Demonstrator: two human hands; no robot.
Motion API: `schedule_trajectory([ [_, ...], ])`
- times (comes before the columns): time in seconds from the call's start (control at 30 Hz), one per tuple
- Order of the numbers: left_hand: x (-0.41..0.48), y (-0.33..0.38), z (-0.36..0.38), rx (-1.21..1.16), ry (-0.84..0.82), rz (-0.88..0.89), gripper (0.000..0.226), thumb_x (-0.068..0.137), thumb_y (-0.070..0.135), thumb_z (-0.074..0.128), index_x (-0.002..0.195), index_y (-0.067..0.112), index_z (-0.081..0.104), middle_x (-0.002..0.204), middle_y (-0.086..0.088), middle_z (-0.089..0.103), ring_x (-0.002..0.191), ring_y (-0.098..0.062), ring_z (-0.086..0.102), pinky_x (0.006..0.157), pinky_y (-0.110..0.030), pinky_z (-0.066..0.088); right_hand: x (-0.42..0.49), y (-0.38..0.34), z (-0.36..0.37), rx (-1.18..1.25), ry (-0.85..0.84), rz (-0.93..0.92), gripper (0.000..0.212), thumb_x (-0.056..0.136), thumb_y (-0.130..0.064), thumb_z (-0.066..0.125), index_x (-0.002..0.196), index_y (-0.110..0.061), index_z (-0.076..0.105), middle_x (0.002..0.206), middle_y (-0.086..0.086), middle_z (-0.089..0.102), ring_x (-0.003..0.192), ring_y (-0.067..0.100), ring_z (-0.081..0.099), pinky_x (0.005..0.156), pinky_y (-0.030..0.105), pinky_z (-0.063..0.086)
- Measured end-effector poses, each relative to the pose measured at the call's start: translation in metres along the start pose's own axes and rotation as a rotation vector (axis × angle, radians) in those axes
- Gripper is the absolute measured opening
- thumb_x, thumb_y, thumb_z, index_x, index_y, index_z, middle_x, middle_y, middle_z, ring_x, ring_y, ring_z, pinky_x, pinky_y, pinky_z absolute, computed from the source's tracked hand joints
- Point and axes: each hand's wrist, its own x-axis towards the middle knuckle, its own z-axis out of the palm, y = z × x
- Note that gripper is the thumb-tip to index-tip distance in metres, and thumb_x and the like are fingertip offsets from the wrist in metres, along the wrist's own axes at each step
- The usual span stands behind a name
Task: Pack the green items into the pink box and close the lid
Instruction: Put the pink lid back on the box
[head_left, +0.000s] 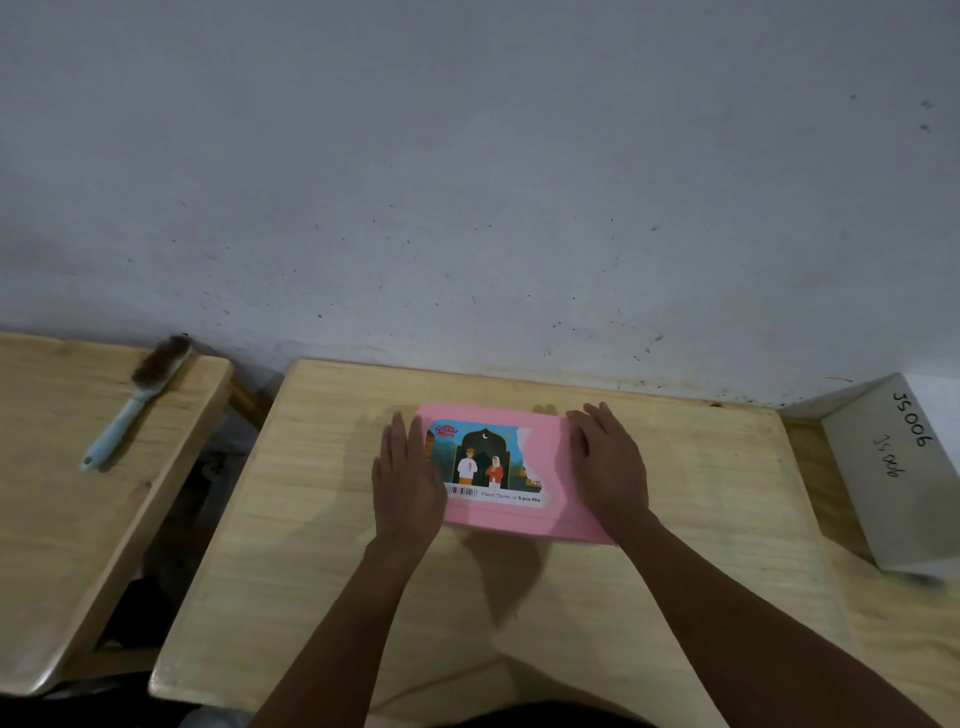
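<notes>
The pink box (545, 467) lies flat in the middle of the wooden table (322, 545), its lid down and a colourful printed label on top. My left hand (408, 483) rests flat against the box's left side, fingers straight and together. My right hand (610, 467) lies flat on the box's right part, palm down. No green items show anywhere; whatever is inside the box is hidden by the lid.
A second wooden table (62, 519) stands to the left with a light blue brush (130, 410) on it. A grey box (893, 478) marked with handwriting sits at the right edge. A grey wall runs behind both tables.
</notes>
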Motion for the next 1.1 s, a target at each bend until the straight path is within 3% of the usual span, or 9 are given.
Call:
schedule_trajectory([
  [0.07,0.006,0.006,-0.001,0.06,-0.029,0.077,0.062,0.092,0.021,0.033,0.151,0.015,0.014,0.162,-0.004,0.007,0.15,-0.021,0.005,0.117,-0.05,0.018,0.0,0.002,0.002,-0.075,-0.049,-0.056,0.053,0.097,-0.039,0.019,0.135,-0.022,0.052,0.145,0.001,0.05,0.143,0.022,0.031,0.113,0.046,0.032],
  [0.13,0.011,0.009,0.001,0.102,-0.034,0.121,0.068,0.086,0.033,0.021,0.151,0.016,0.016,0.162,-0.001,0.007,0.15,-0.018,0.006,0.117,-0.05,0.017,0.002,0.003,0.002,-0.104,-0.081,-0.056,0.063,0.094,-0.044,0.009,0.141,-0.024,0.046,0.15,-0.001,0.044,0.146,0.02,0.023,0.117,0.046,0.024],
  [0.3,0.018,0.007,0.003,0.082,-0.042,0.149,0.071,0.081,0.038,0.022,0.147,0.013,0.029,0.159,-0.005,0.023,0.148,-0.021,0.018,0.107,-0.046,0.04,0.004,0.001,0.001,-0.137,-0.126,-0.061,0.069,0.093,-0.048,0.002,0.145,-0.023,0.04,0.152,-0.001,0.039,0.148,0.019,0.016,0.12,0.045,0.014],
  [0.43,0.019,0.009,0.003,0.079,-0.047,0.15,0.07,0.081,0.039,0.027,0.147,0.013,0.028,0.158,-0.004,0.024,0.147,-0.021,0.018,0.1,-0.044,0.043,0.004,0.002,0.003,-0.138,-0.106,-0.066,0.061,0.098,-0.045,0.01,0.143,-0.02,0.043,0.148,0.001,0.046,0.146,0.021,0.024,0.118,0.046,0.022],
  [0.6,0.019,0.008,0.005,0.051,-0.046,0.134,0.069,0.084,0.039,0.033,0.148,0.014,0.026,0.158,-0.002,0.024,0.147,-0.02,0.019,0.095,-0.043,0.048,0.0,0.0,0.006,-0.122,0.018,-0.077,0.05,0.1,-0.038,0.028,0.133,-0.012,0.055,0.13,0.008,0.062,0.127,0.025,0.052,0.106,0.043,0.043],
  [0.77,0.019,0.009,0.007,0.051,-0.022,0.127,0.064,0.086,0.039,0.036,0.146,0.019,0.029,0.159,0.0,0.023,0.147,-0.019,0.017,0.091,-0.043,0.053,-0.001,0.0,0.003,0.026,0.028,0.016,0.05,0.096,-0.041,0.035,0.134,-0.014,0.054,0.139,0.004,0.055,0.132,0.02,0.047,0.107,0.039,0.04],
  [0.93,0.022,0.006,0.006,0.043,-0.008,0.148,0.068,0.081,0.042,0.024,0.143,0.019,0.036,0.158,0.0,0.025,0.147,-0.02,0.019,0.087,-0.043,0.053,-0.003,0.005,-0.01,0.268,0.229,0.217,0.023,0.092,-0.021,0.052,0.112,-0.021,0.064,0.128,-0.005,0.058,0.114,0.015,0.056,0.087,0.031,0.047],
  [1.03,0.023,0.002,0.003,-0.055,-0.002,0.179,0.064,0.081,0.04,0.028,0.141,0.019,0.041,0.157,-0.001,0.028,0.145,-0.021,0.024,0.095,-0.046,0.047,-0.011,0.009,-0.014,0.356,0.214,0.318,0.021,0.093,-0.022,0.05,0.109,-0.025,0.062,0.123,-0.008,0.054,0.104,0.016,0.061,0.082,0.036,0.051],
  [1.1,0.022,-0.001,0.0,-0.232,0.004,0.107,0.057,0.086,0.033,0.035,0.141,0.017,0.039,0.155,-0.003,0.031,0.14,-0.022,0.033,0.1,-0.045,0.044,-0.026,0.013,-0.011,0.409,0.154,0.335,0.025,0.095,-0.023,0.05,0.118,-0.022,0.058,0.127,-0.001,0.05,0.104,0.018,0.06,0.083,0.036,0.05],
])
